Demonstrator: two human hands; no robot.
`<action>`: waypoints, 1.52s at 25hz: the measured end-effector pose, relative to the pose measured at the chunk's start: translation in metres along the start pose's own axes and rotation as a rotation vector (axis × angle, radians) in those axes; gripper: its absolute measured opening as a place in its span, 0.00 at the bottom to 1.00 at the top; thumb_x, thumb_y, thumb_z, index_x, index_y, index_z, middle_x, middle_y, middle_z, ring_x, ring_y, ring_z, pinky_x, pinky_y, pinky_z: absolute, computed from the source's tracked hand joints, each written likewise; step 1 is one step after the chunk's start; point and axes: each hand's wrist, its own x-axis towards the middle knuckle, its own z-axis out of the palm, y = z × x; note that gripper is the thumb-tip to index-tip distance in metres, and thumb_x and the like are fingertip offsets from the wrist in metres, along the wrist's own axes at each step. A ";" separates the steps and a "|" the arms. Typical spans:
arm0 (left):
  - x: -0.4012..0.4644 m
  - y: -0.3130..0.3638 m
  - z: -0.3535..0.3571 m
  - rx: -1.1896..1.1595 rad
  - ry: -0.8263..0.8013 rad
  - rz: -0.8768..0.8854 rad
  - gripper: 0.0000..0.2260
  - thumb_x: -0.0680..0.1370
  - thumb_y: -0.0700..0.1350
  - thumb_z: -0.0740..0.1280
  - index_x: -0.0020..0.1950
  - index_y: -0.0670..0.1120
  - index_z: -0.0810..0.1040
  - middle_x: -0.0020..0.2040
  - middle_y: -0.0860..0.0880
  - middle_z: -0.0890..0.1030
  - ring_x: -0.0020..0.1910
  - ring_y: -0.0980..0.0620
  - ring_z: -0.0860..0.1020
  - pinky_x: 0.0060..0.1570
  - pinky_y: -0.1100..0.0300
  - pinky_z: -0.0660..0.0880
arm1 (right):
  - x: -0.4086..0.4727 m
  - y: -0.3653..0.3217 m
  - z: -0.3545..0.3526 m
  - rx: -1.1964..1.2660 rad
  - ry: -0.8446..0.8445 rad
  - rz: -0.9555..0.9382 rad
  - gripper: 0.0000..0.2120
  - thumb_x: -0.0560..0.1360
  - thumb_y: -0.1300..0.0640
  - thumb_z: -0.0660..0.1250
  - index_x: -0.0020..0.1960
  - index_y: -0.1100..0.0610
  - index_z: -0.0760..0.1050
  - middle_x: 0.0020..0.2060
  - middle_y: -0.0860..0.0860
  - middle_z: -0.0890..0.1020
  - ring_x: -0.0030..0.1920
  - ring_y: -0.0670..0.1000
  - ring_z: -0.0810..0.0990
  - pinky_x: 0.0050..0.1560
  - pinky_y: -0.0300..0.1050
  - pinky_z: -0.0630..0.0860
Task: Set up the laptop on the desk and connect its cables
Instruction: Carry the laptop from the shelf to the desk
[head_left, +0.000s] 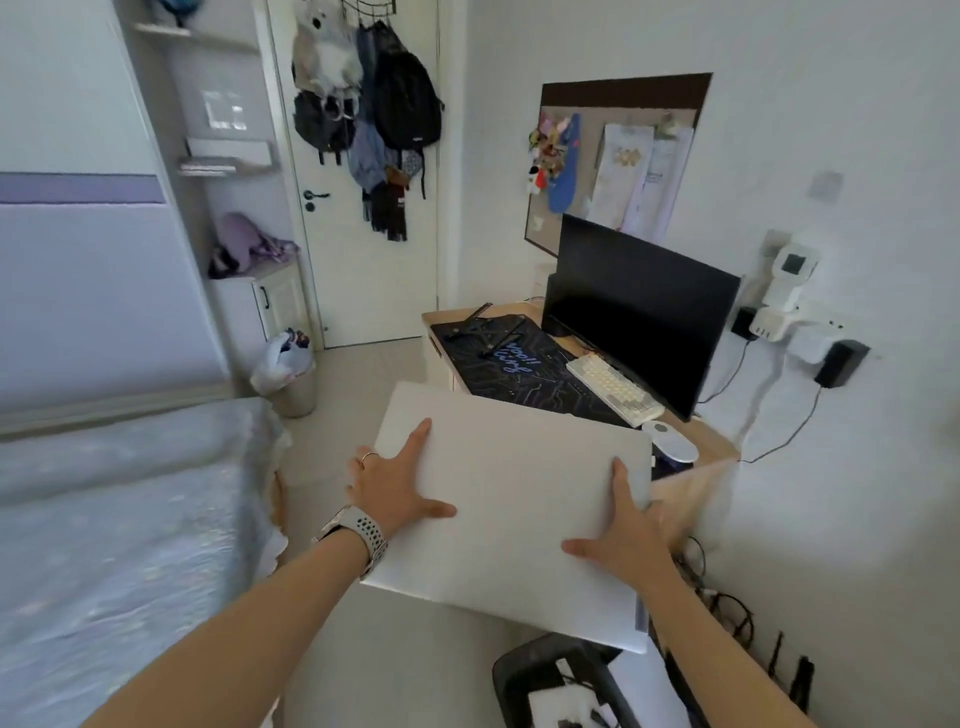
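A closed white laptop (511, 499) is held flat in the air in front of me, its far edge over the near end of the wooden desk (696, 483). My left hand (395, 486) grips its left edge, thumb on the lid, a watch on the wrist. My right hand (626, 535) grips its right edge, thumb also on top. On the desk lie a dark desk mat (519, 366), a folding black laptop stand (483, 332), a white keyboard (613, 384) and a white mouse (670, 441). Cables (727, 608) hang tangled below the desk's near right side.
A black monitor (644, 306) stands at the desk's right, chargers and plugs (795, 322) on the wall behind it. A bed (119, 519) fills the left, a waste bin (291, 384) near its corner. A dark chair (561, 686) sits below the laptop. Bags hang on the door (363, 208).
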 end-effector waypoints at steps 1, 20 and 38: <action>0.010 -0.011 -0.007 0.013 0.017 -0.017 0.56 0.51 0.75 0.71 0.68 0.76 0.37 0.61 0.36 0.71 0.60 0.36 0.67 0.61 0.42 0.68 | 0.011 -0.014 0.007 -0.006 0.002 -0.034 0.62 0.62 0.41 0.78 0.75 0.38 0.32 0.71 0.64 0.53 0.70 0.66 0.59 0.70 0.58 0.61; 0.286 -0.050 -0.078 -0.059 0.300 -0.304 0.56 0.51 0.72 0.75 0.72 0.73 0.45 0.58 0.34 0.72 0.63 0.35 0.65 0.64 0.40 0.65 | 0.338 -0.192 0.066 -0.054 -0.142 -0.318 0.62 0.60 0.41 0.79 0.76 0.38 0.36 0.61 0.59 0.57 0.63 0.61 0.62 0.67 0.54 0.64; 0.679 -0.098 -0.127 0.037 0.047 -0.020 0.54 0.60 0.70 0.73 0.76 0.67 0.41 0.60 0.37 0.74 0.64 0.37 0.67 0.65 0.48 0.61 | 0.614 -0.326 0.167 -0.047 0.009 -0.033 0.63 0.58 0.39 0.79 0.75 0.37 0.35 0.60 0.58 0.57 0.61 0.59 0.63 0.63 0.54 0.66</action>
